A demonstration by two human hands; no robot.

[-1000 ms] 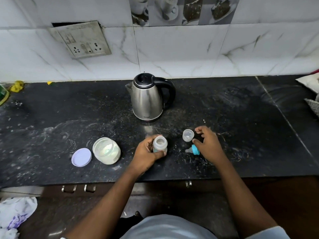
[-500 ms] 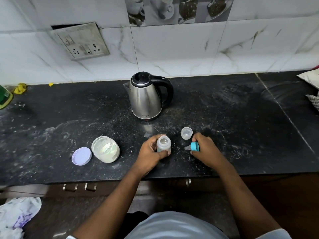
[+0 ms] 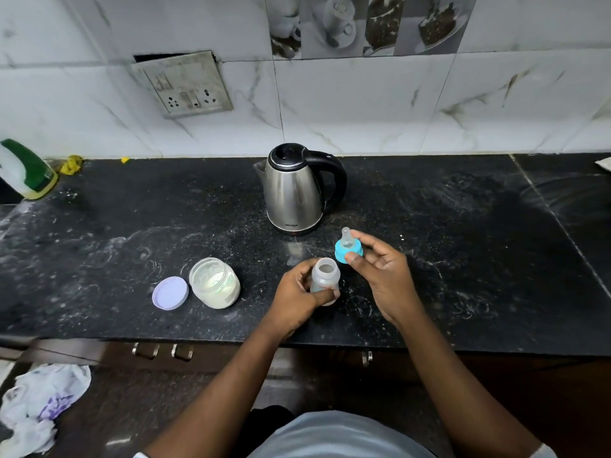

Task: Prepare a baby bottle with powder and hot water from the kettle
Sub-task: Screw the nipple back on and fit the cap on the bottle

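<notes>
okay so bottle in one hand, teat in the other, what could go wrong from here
The baby bottle is open and held only by the left hand, so it could tip as the right hand brings the blue teat ring over. The powder jar stands open beside its lid, within elbow range.

The kettle (image 3: 295,190) is brushed, shiny metal with a glossy black plastic handle. Under it, the counter (image 3: 463,259) is dark speckled stone, dusty. Behind it, glossy marbled tiles (image 3: 363,104). Left of it, a translucent plastic jar (image 3: 215,283).
</notes>
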